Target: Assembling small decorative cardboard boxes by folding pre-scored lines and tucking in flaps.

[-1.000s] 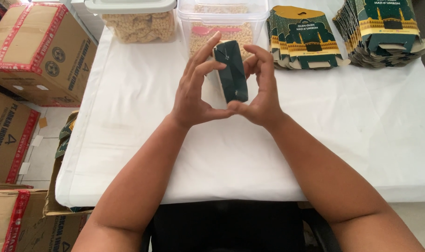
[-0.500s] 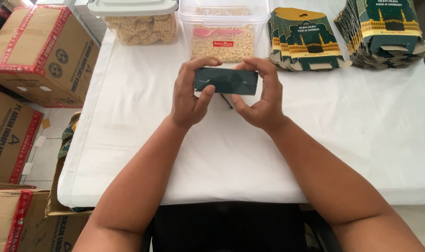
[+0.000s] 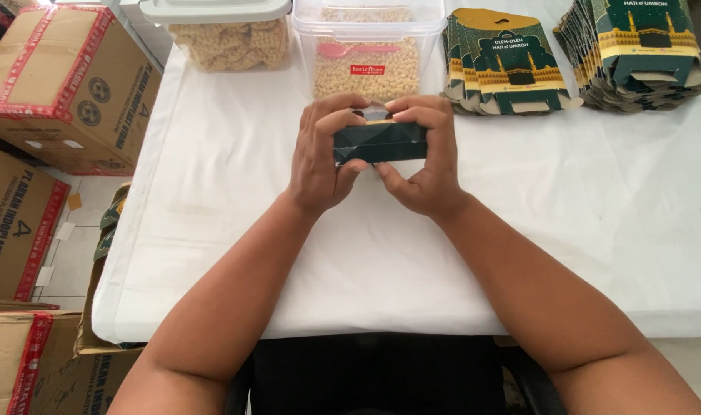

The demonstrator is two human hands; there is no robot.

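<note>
Your left hand (image 3: 319, 165) and right hand (image 3: 427, 165) both grip a small dark green carton (image 3: 380, 143), held horizontally above the white tabletop (image 3: 212, 230), just before a clear tub of pale snacks (image 3: 368, 54).

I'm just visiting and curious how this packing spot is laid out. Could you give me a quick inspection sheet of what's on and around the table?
Surface: table under a white cloth.
Job's things: small dark green box, held level above the cloth by both hands.
Clutter: two clear tubs of pale snacks, one lidded, one open with a pink scoop inside; two stacks of flat green-and-gold cartons.
Hands: left hand and right hand grip the box ends.
Cables: nothing seen.
Surroundings: brown cardboard boxes on the floor to the left.
</note>
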